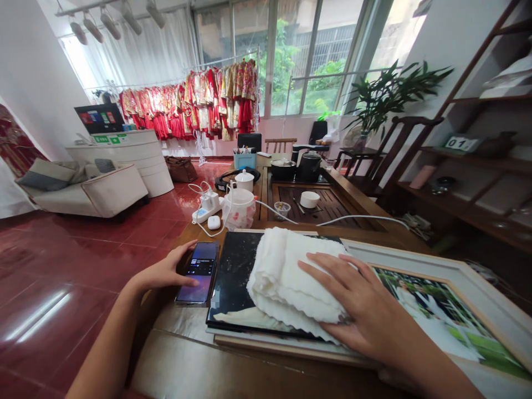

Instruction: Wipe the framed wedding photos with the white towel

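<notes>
A smartphone (200,271) with a lit screen lies at the table's left edge. My left hand (168,271) is spread around its left side, thumb on the screen and a finger by the top corner. To the right is a dark, glossy photo panel (235,277), stacked on other frames. On it rests a folded white towel (276,271). My right hand (353,299) holds this towel, fingers laid across the top and thumb at the near edge. Beneath my right forearm is a framed wedding photo (444,310), partly hidden.
Beyond the panel stand a plastic tub (239,208), a white lidded cup (244,180), a power strip (206,208) and an earbud case (213,222). A white bowl (310,199) sits on the tea tray (341,208). A white cable (361,218) crosses the table.
</notes>
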`<move>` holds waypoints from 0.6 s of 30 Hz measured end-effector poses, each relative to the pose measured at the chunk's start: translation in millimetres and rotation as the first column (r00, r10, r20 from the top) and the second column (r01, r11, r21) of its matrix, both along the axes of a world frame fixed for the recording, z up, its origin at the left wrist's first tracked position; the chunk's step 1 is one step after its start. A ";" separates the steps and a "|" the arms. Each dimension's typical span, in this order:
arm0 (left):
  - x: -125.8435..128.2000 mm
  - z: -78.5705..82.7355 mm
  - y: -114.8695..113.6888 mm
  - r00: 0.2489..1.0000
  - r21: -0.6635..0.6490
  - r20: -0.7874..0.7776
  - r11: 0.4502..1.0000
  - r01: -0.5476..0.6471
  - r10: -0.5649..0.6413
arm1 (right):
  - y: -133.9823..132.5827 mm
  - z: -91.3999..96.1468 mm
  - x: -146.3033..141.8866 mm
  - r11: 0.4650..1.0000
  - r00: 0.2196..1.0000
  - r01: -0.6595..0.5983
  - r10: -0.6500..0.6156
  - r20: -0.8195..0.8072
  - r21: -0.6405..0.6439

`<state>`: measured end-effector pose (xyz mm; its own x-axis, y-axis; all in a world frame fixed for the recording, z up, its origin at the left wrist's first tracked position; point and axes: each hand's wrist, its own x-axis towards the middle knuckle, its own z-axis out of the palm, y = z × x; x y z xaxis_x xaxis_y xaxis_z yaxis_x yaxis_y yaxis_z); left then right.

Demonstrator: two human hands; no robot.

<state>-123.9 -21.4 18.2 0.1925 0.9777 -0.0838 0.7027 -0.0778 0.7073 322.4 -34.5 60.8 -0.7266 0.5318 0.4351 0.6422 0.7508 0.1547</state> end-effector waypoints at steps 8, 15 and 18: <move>-1.2 -1.2 -0.2 0.997 0.036 -0.078 0.999 0.032 -0.029 | 0.0 0.5 0.0 1.000 1.000 -0.004 0.003 -0.026 -0.028; 2.7 4.5 -2.4 0.999 0.023 -0.036 1.000 0.000 0.001 | 0.1 0.1 0.5 0.999 1.000 0.000 -0.001 -0.018 -0.036; 3.1 3.7 -2.2 0.999 0.039 -0.041 0.999 0.019 -0.018 | 0.2 0.4 0.6 0.999 1.000 -0.001 0.000 -0.018 -0.033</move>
